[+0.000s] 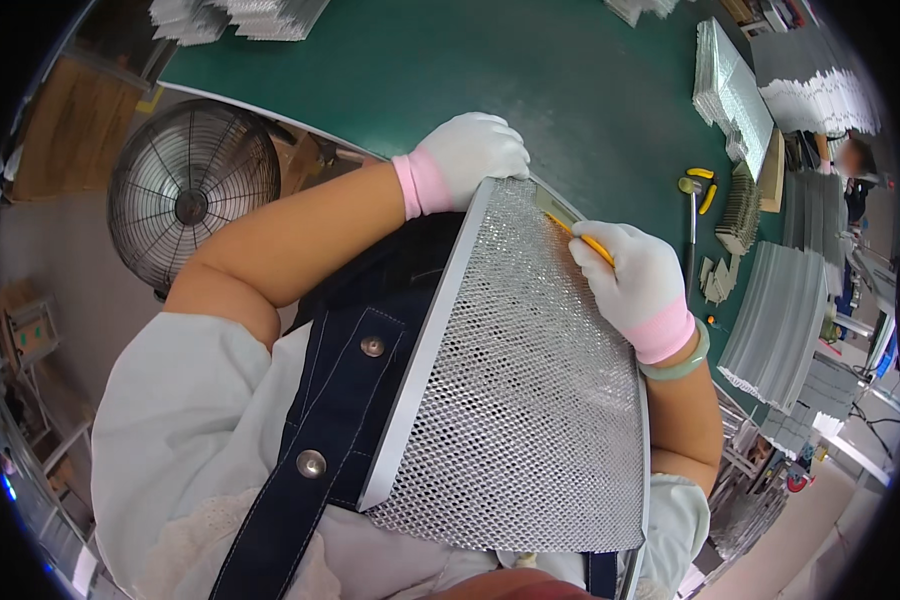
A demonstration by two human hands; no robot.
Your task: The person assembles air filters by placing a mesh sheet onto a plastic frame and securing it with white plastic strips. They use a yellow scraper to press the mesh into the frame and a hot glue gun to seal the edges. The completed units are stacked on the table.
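A silver metal mesh panel (530, 380), like a filter screen, leans from the table's edge toward my chest. Frame strips (425, 360) run along its long sides; its near end shows bare mesh. My left hand (478, 158), in a white glove with a pink cuff, is closed over the panel's far left corner. A slim yellow-handled tool (597, 248) is gripped in my gloved right hand (630, 280), pointing at the far frame edge. Just beyond its tip, a small grey-green flat piece (558, 205) lies along that edge. The tool's working end is too small to make out.
On the green table (570, 80) to the right lie a hammer (691, 225), yellow-handled pliers (707, 190), stacked small brackets (738, 210) and loose flat pieces (717, 280). Stacks of metal strips (775, 320) stand farther right. A floor fan (192, 205) stands left; another person (854, 175) is far right.
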